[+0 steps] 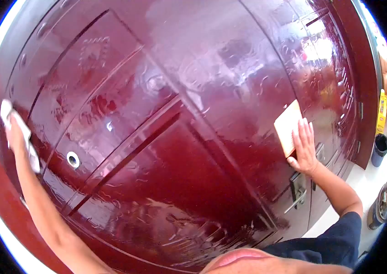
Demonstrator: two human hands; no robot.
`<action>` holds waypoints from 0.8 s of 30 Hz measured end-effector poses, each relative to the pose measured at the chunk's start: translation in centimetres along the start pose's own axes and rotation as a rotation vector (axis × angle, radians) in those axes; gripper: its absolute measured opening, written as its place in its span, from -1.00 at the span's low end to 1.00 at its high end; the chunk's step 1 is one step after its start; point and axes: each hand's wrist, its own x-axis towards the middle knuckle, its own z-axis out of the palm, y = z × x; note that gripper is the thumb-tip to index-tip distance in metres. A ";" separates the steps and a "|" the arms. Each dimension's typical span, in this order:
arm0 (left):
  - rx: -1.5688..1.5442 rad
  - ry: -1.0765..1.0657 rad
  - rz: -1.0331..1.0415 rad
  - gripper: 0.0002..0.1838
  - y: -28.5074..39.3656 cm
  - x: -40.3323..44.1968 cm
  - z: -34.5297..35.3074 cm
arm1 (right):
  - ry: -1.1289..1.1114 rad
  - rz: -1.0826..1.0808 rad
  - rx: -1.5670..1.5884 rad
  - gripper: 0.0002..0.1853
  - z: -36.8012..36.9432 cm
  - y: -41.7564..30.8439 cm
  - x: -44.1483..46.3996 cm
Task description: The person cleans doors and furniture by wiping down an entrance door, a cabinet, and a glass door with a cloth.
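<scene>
A large glossy dark red door [157, 173] with raised panels fills most of the head view. At the far left my left hand [16, 132] presses a white cloth [33, 157] against the door's edge area, its fingers partly hidden by the cloth. On the right side my right hand [305, 148] lies flat with its fingers stretched, over the edge of a pale yellowish rectangular piece [287, 128] that rests on the door. A metal door handle [296, 201] is just below my right hand. A round peephole ring [73, 160] shows at the lower left.
Beyond the door's right edge stand a dark bin [379, 150], a yellow package [381, 112] and a round container [385, 201] on the light floor [362, 182]. Metal hinges [360, 111] sit on the right frame.
</scene>
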 end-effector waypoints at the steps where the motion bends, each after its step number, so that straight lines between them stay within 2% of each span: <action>1: 0.061 0.030 0.014 -0.20 6.1 -2.0 2.4 | -0.008 -0.007 0.009 -0.10 -0.1 0.0 0.0; 2: 0.114 0.004 0.119 -0.21 9.4 -1.3 5.0 | -0.041 0.004 0.036 -0.10 -0.4 -0.1 0.1; 3: 0.012 -0.069 0.098 -0.23 16.5 -4.8 6.6 | -0.054 0.013 0.038 -0.11 -0.4 -0.1 0.0; 4: 0.047 -0.078 0.223 -0.26 19.6 -4.5 9.4 | -0.074 0.013 0.044 -0.12 -0.4 0.0 0.0; 6: -0.030 -0.191 0.222 -0.27 27.7 -5.8 13.8 | -0.083 0.027 0.082 -0.16 -0.4 0.0 0.0; 7: -0.004 -0.121 0.371 -0.23 31.3 -7.2 16.0 | -0.078 0.019 0.078 -0.16 -0.1 0.1 -0.1; 9: 0.022 -0.068 0.471 -0.18 38.6 -10.4 19.5 | -0.121 0.029 0.091 -0.16 -0.2 0.1 -0.1; 11: 0.123 -0.104 0.615 -0.30 43.3 -9.9 24.3 | -0.143 0.035 0.122 -0.19 -0.4 0.1 0.0; 13: 0.083 -0.346 0.652 -0.32 49.2 -13.1 25.9 | -0.151 0.030 0.131 -0.20 -0.6 0.1 0.1; 15: 0.025 0.117 0.783 -0.48 52.4 -18.2 29.9 | -0.121 0.016 0.131 -0.21 -0.3 0.2 0.0; 17: -0.123 -0.120 0.720 -0.49 57.8 -23.4 27.8 | -0.128 0.004 0.140 -0.22 -0.2 0.4 -0.1; 19: -0.146 -0.173 0.879 -0.52 60.1 -26.2 28.7 | -0.099 0.001 0.131 -0.23 -0.3 0.5 -0.1; 21: -0.230 -0.393 0.958 -0.54 62.1 -28.9 28.5 | -0.066 -0.004 0.147 -0.23 0.0 0.6 -0.2; 23: -0.215 -0.706 0.765 -0.57 62.7 -33.2 24.1 | -0.053 -0.008 0.142 -0.24 -0.1 0.7 -0.2; 24: -0.254 -0.656 0.933 -0.57 61.6 -34.0 24.6 | -0.047 -0.011 0.142 -0.24 -0.1 0.7 -0.2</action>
